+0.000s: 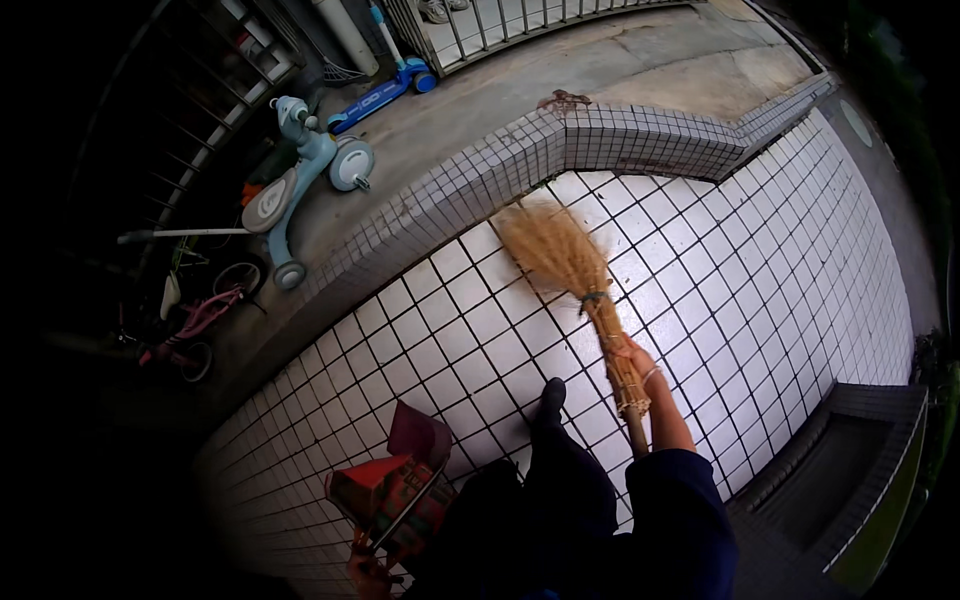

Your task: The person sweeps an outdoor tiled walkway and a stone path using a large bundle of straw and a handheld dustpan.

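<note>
My right hand (642, 362) is wrapped round the bound straw neck of a broom (560, 250). Its bristles fan out, blurred, over the white tiles near the low wall, and its stick end runs back beneath my forearm. Down at the lower left, my left hand (370, 572) is closed on the thin rod handle of a red dustpan (385, 485), which looks like a cut-open printed can. A dark red flap (418, 436) stands at its far end. Shadow hides part of the left fingers. Between the two tools, my dark shoe (552, 395) rests on the tiles.
A low tiled wall (480, 175) borders the white tiled floor (700, 300). Beyond it stand a light-blue tricycle (305, 165), a blue scooter (385, 95) and a pink bicycle (205, 315). Metal railings (500, 25) lie behind. A tiled ledge (840, 470) rises at right.
</note>
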The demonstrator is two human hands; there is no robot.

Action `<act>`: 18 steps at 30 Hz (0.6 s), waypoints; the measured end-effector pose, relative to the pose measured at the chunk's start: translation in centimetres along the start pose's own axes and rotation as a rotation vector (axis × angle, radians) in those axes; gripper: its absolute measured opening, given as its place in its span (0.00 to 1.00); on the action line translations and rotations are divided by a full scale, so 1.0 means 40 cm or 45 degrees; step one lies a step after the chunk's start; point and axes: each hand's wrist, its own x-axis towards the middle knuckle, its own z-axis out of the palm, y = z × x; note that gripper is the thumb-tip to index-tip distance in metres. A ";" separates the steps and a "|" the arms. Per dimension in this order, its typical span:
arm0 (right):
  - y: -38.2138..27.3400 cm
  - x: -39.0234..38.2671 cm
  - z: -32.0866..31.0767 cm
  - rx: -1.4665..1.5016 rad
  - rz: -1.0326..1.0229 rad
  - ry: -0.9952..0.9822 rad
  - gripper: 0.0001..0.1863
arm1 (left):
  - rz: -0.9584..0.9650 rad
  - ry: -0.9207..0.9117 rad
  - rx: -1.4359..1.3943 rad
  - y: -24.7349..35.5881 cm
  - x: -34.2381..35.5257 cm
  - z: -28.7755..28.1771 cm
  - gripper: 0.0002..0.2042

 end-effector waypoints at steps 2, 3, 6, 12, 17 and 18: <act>-0.104 -0.031 -0.054 0.012 -0.065 -0.018 0.37 | 0.013 0.035 -0.054 -0.030 -0.035 0.021 0.11; -0.136 -0.039 -0.112 0.038 -0.121 0.039 0.35 | 0.016 0.021 -0.070 -0.038 -0.048 0.052 0.11; -0.230 -0.103 -0.211 0.071 -0.254 0.130 0.29 | -0.020 -0.032 -0.020 -0.063 -0.171 0.131 0.09; -0.269 -0.377 -0.229 0.111 -0.364 0.124 0.31 | -0.035 -0.541 -0.005 -0.289 -0.091 0.047 0.08; -0.153 -0.570 -0.191 -0.098 -0.156 0.008 0.40 | -0.037 -0.572 0.024 -0.474 -0.111 0.014 0.15; -0.128 -0.594 -0.185 -0.151 -0.076 0.007 0.41 | -0.038 -0.595 0.018 -0.486 -0.149 0.014 0.13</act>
